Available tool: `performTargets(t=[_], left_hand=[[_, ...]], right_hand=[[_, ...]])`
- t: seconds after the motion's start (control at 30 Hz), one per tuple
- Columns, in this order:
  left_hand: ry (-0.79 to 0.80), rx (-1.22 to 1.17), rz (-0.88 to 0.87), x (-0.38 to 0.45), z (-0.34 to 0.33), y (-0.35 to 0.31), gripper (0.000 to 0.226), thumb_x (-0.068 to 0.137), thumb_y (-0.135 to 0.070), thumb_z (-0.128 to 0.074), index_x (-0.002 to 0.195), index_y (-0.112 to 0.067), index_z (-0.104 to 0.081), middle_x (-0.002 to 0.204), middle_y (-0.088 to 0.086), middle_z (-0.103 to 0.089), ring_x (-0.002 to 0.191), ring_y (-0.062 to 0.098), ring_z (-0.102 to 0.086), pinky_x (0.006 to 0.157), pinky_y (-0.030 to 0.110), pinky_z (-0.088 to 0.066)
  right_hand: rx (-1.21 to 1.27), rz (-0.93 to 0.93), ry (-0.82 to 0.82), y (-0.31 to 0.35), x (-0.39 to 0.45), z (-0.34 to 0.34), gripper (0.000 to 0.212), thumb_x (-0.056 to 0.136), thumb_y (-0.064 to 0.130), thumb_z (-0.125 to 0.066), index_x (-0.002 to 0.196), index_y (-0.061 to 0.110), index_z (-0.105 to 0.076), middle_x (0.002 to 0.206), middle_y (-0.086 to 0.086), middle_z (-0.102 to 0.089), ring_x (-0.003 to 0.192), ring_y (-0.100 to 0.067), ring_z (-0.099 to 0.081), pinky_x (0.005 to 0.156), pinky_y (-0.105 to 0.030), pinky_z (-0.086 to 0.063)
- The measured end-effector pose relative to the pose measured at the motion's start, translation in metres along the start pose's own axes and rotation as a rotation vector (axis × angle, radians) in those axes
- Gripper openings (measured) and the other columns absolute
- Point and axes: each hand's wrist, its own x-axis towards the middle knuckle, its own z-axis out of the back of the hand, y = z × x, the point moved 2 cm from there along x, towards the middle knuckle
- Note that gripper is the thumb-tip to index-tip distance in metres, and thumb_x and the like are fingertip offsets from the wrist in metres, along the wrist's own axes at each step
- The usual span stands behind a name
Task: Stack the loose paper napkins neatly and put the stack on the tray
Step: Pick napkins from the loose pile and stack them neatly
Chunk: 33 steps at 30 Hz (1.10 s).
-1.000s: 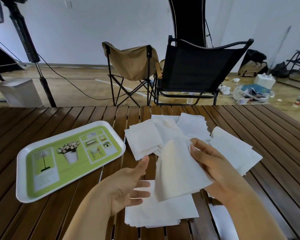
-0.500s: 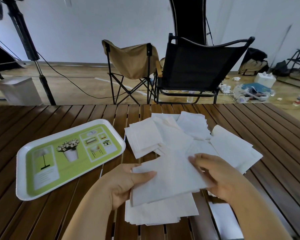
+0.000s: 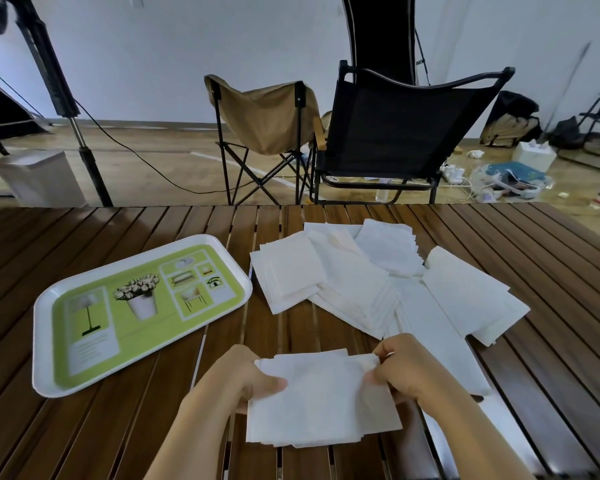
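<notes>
One tray [image 3: 45, 341], green-printed, white rim, bare, lies at the left of the slatted table [image 3: 551, 258]. One near stack of napkins [image 3: 321, 407] lies at the table's front edge. Loose napkins [image 3: 357, 282] lie fanned beyond it in roughly four overlapping heaps; sheet count cannot be told. Two hands: left hand [image 3: 246, 379] pinches the stack's left upper corner, thumb on top; right hand [image 3: 407, 372] pinches its right upper corner, fingers curled. Two folding chairs behind: one tan chair [image 3: 267, 116], one black chair [image 3: 395, 133]
</notes>
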Motion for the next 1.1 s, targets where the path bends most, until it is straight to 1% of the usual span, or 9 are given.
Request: performTargets(t=[0.17, 0.37, 0.5, 0.57, 0.67, 0.73, 0.8, 0.97, 1.1], left_hand=[[-0.001, -0.033, 0.016, 0.005, -0.003, 0.002, 0.036, 0.081, -0.021, -0.074, 0.111, -0.003, -0.063, 0.102, 0.011, -0.071, 0.090, 0.022, -0.071, 0.082, 0.038, -0.059], [-0.132, 0.153, 0.115, -0.002, 0.000, 0.001, 0.053, 0.071, -0.043, -0.079, 0.104, -0.007, -0.061, 0.085, 0.006, -0.067, 0.073, 0.015, -0.068, 0.074, 0.027, -0.060], [-0.219, 0.304, 0.131, -0.006, 0.001, 0.001, 0.061, 0.072, -0.053, -0.074, 0.108, -0.008, -0.054, 0.074, 0.003, -0.060, 0.059, 0.011, -0.059, 0.074, 0.023, -0.056], [-0.238, 0.298, 0.137, -0.007, 0.001, 0.002, 0.055, 0.072, -0.049, -0.076, 0.102, -0.008, -0.054, 0.078, 0.003, -0.063, 0.065, 0.011, -0.064, 0.078, 0.025, -0.058], [-0.273, 0.261, 0.169, -0.007, 0.003, 0.005, 0.040, 0.072, -0.038, -0.080, 0.081, -0.011, -0.052, 0.072, 0.002, -0.068, 0.068, 0.010, -0.069, 0.077, 0.030, -0.059], [-0.294, 0.245, 0.185, -0.009, 0.005, 0.006, 0.035, 0.073, -0.032, -0.080, 0.081, -0.012, -0.053, 0.069, 0.001, -0.068, 0.068, 0.011, -0.070, 0.076, 0.030, -0.059], [-0.340, 0.249, 0.171, -0.012, 0.008, 0.008, 0.028, 0.075, -0.026, -0.077, 0.088, -0.011, -0.058, 0.079, 0.004, -0.067, 0.077, 0.016, -0.070, 0.078, 0.032, -0.059], [-0.444, 0.235, -0.025, -0.027, 0.008, 0.005, 0.020, 0.088, -0.015, -0.063, 0.108, -0.019, -0.063, 0.094, 0.001, -0.058, 0.083, 0.018, -0.059, 0.070, 0.027, -0.049], [-0.412, 0.140, -0.183, -0.046, -0.001, -0.006, 0.018, 0.090, -0.018, -0.062, 0.108, -0.023, -0.062, 0.102, -0.002, -0.062, 0.085, 0.012, -0.058, 0.068, 0.021, -0.047]], right_hand=[[-0.062, -0.012, -0.027, -0.001, 0.002, -0.001, 0.018, 0.081, 0.000, -0.067, 0.094, 0.011, -0.061, 0.107, -0.013, -0.061, 0.100, -0.031, -0.062, 0.078, -0.044, -0.059], [-0.218, 0.007, -0.129, -0.001, 0.007, -0.006, 0.012, 0.080, 0.001, -0.062, 0.089, 0.007, -0.065, 0.084, -0.006, -0.060, 0.081, -0.024, -0.065, 0.073, -0.036, -0.060], [-0.262, -0.010, -0.146, -0.001, 0.006, -0.007, 0.022, 0.073, 0.007, -0.073, 0.091, 0.009, -0.062, 0.088, -0.005, -0.061, 0.077, -0.021, -0.064, 0.070, -0.034, -0.060], [-0.281, -0.008, -0.167, -0.001, 0.003, -0.007, 0.022, 0.072, 0.009, -0.075, 0.088, 0.011, -0.059, 0.087, -0.005, -0.060, 0.075, -0.021, -0.064, 0.069, -0.034, -0.060], [-0.358, 0.034, -0.234, -0.001, 0.000, -0.008, 0.022, 0.077, 0.013, -0.073, 0.084, 0.015, -0.053, 0.077, 0.000, -0.054, 0.069, -0.018, -0.059, 0.058, -0.027, -0.052], [-0.441, 0.064, -0.316, 0.000, -0.003, -0.005, 0.014, 0.084, 0.013, -0.065, 0.088, 0.016, -0.052, 0.072, 0.004, -0.047, 0.067, -0.015, -0.053, 0.058, -0.024, -0.043], [-0.482, 0.070, -0.398, 0.002, -0.009, 0.002, 0.012, 0.088, 0.013, -0.059, 0.089, 0.018, -0.048, 0.074, 0.005, -0.043, 0.066, -0.012, -0.048, 0.060, -0.025, -0.039], [-0.598, 0.031, -0.583, 0.000, -0.018, 0.016, 0.023, 0.087, 0.022, -0.060, 0.098, 0.017, -0.041, 0.101, -0.003, -0.045, 0.095, -0.019, -0.049, 0.076, -0.030, -0.041], [-0.548, -0.019, -0.562, -0.010, -0.013, 0.019, 0.027, 0.087, 0.023, -0.059, 0.103, 0.013, -0.040, 0.113, -0.007, -0.044, 0.108, -0.027, -0.049, 0.084, -0.037, -0.044]])
